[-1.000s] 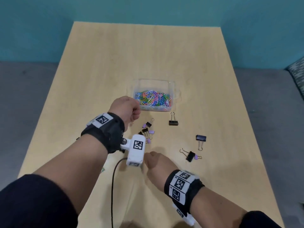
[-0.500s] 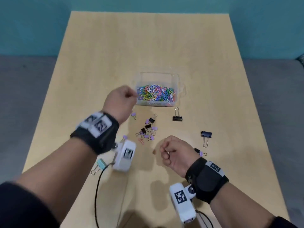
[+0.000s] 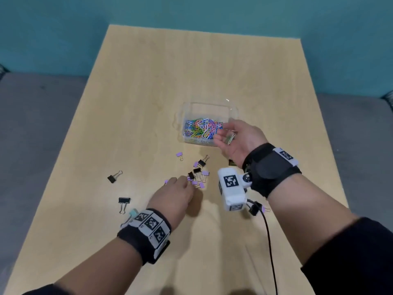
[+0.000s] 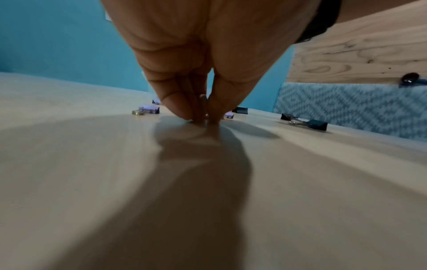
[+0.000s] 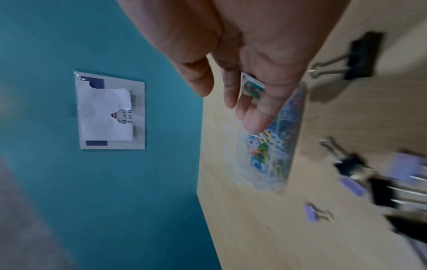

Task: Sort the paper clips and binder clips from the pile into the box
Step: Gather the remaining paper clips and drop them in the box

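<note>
A clear plastic box (image 3: 209, 103) holds many coloured paper clips (image 3: 202, 129). My right hand (image 3: 221, 134) hovers palm up at the box's near right corner, fingers relaxed, and a green paper clip (image 3: 230, 139) lies across them. The right wrist view shows that clip (image 5: 253, 87) on the fingers above the box (image 5: 272, 164). A pile of black and purple binder clips (image 3: 198, 174) lies in front of the box. My left hand (image 3: 185, 182) reaches its near left edge. In the left wrist view its fingertips (image 4: 187, 113) pinch together on the table around something small and mostly hidden.
Loose black binder clips (image 3: 113, 177) (image 3: 124, 202) lie left of the pile, a purple one (image 3: 179, 155) lies nearer the box. A teal clip (image 3: 133, 212) sits by my left wrist. Another black clip (image 3: 254, 208) lies under my right wrist camera. Teal wall behind the table.
My right hand rose from the near table to the box and turned palm up with the green clip. My left hand came back from the box down to the pile.
</note>
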